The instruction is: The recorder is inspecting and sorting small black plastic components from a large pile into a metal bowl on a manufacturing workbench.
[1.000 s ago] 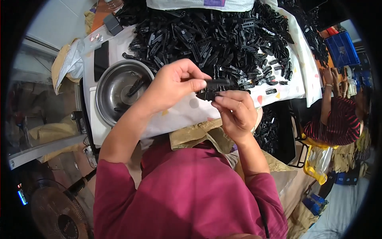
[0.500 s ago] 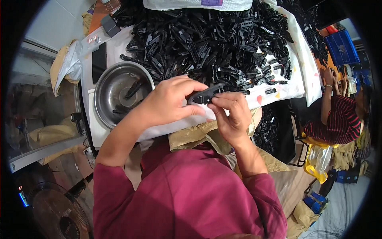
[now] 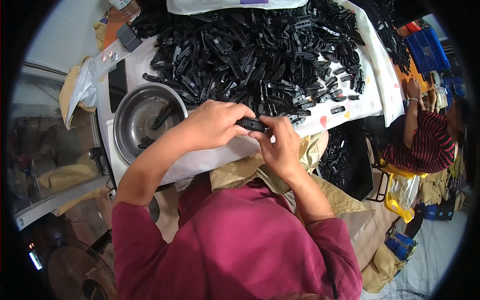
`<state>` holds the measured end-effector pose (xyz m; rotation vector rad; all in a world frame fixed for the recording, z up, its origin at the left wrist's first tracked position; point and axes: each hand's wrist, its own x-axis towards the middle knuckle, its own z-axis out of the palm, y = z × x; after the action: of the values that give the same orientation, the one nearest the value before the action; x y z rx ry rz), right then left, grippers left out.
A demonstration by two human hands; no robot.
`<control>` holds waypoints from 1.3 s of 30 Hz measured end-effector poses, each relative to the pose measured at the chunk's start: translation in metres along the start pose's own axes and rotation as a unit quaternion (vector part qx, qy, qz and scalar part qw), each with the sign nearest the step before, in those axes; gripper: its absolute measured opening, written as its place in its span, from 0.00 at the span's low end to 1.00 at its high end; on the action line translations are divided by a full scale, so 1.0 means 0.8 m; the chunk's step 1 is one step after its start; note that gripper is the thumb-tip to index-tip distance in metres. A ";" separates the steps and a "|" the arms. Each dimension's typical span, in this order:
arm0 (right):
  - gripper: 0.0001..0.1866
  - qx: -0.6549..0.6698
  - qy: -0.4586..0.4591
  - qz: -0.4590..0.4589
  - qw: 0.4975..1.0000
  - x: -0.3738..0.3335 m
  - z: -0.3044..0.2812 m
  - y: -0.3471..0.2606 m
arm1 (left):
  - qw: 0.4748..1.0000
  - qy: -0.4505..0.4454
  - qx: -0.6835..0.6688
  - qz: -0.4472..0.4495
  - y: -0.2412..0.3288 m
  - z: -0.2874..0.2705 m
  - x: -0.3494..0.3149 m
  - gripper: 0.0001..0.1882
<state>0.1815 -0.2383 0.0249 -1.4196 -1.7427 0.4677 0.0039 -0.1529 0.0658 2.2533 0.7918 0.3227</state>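
Between my two hands is a small, elongated black plastic part (image 3: 251,124), held level above the front edge of the table. My left hand (image 3: 220,122) pinches its left end between thumb and fingers. Thumb and fingers of my right hand (image 3: 280,142) close on its right end. Just beyond lies a big heap of similar black plastic parts (image 3: 235,55), spread over a white cloth. To the left of my left forearm stands a round steel bowl (image 3: 120,112) with a few black parts in it.
A dark flat phone-like slab (image 3: 118,85) and a dark grey block (image 3: 128,37) lie left of the heap. A black bin (image 3: 357,172) of black parts stands below the table's right side. Further right, a person in a striped shirt (image 3: 425,142) sits near a blue crate (image 3: 426,49).
The black part has turned from a tilted, opened-looking pose to a compact level one. My hands have drawn closer together, the right moving slightly left. The whole view has shifted a little.
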 end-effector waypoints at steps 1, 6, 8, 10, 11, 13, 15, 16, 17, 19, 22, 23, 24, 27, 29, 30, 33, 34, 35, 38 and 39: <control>0.19 -0.006 -0.001 -0.003 1.000 -0.003 0.000 0.004 | 1.000 -0.021 0.001 0.003 0.001 -0.001 0.002 0.17; 0.22 0.075 0.012 0.019 0.997 0.026 -0.001 0.019 | 1.000 0.020 -0.013 -0.002 -0.018 0.009 0.005 0.19; 0.23 -0.034 0.030 0.087 0.995 0.049 -0.001 0.033 | 0.981 0.077 -0.140 -0.110 -0.020 0.006 0.010 0.18; 0.21 -0.212 0.028 0.051 0.975 0.070 0.015 0.045 | 0.940 0.210 -0.204 -0.178 -0.042 0.011 0.025 0.16; 0.17 -0.239 0.013 0.033 0.970 0.076 0.023 0.052 | 0.941 0.208 -0.203 -0.175 -0.044 0.012 0.038 0.16; 0.16 -0.248 0.016 0.043 0.968 0.079 0.035 0.071 | 0.961 0.249 0.012 -0.121 -0.037 0.021 0.073 0.13; 0.15 -0.216 0.033 0.066 0.974 0.081 0.035 0.065 | 0.950 0.214 0.212 -0.084 -0.041 0.032 0.089 0.08; 0.15 -0.217 0.033 0.065 0.973 0.078 0.028 0.060 | 0.929 0.216 0.297 -0.042 -0.042 0.036 0.095 0.06; 0.15 -0.152 0.063 0.091 0.982 0.075 0.020 0.057 | 0.929 0.218 0.296 -0.042 -0.045 0.037 0.098 0.06; 0.16 -0.023 0.062 0.195 0.979 0.071 -0.001 0.048 | 0.906 0.186 0.368 -0.096 -0.044 0.037 0.104 0.05; 0.11 0.379 0.090 0.229 0.892 0.060 -0.015 0.046 | 0.950 0.229 0.180 -0.111 -0.039 0.017 0.093 0.08; 0.11 0.378 0.092 0.230 0.892 0.058 -0.021 0.041 | 0.964 0.232 -0.007 -0.127 -0.033 0.006 0.088 0.08; 0.09 0.396 0.088 0.178 0.897 0.057 -0.027 0.036 | 0.936 0.183 -0.234 -0.190 -0.025 -0.008 0.078 0.07; 0.07 0.445 0.064 0.124 0.885 0.052 -0.044 0.017 | 0.828 0.137 -0.505 -0.204 -0.008 -0.026 0.053 0.10; 0.07 0.476 0.043 0.094 0.873 0.051 -0.045 0.007 | 0.812 0.089 -0.542 -0.197 -0.005 -0.026 0.044 0.11; 0.07 0.478 0.039 0.092 0.873 0.051 -0.044 0.003 | 0.825 0.077 -0.528 -0.184 -0.003 -0.023 0.042 0.12; 0.12 0.280 0.051 -0.034 0.958 0.049 -0.041 -0.002 | 0.833 0.059 -0.528 -0.157 0.016 -0.021 0.036 0.13; 0.12 0.280 0.050 -0.036 0.958 0.050 -0.041 -0.007 | 0.848 0.055 -0.506 -0.145 0.016 -0.020 0.034 0.14; 0.12 0.215 0.069 -0.082 0.971 0.051 -0.043 -0.014 | 0.848 0.056 -0.507 -0.144 0.016 -0.022 0.032 0.14; 0.13 0.124 0.097 -0.128 0.979 0.049 -0.043 -0.028 | 0.865 0.041 -0.490 -0.103 0.014 -0.027 0.026 0.14; 0.13 0.115 0.102 -0.136 0.979 0.048 -0.042 -0.028 | 0.885 0.046 -0.457 -0.071 0.012 -0.024 0.025 0.14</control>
<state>0.1926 -0.2163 0.0751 -1.0117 -1.6256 0.3488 0.0153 -0.1349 0.0863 1.2917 0.6501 0.5904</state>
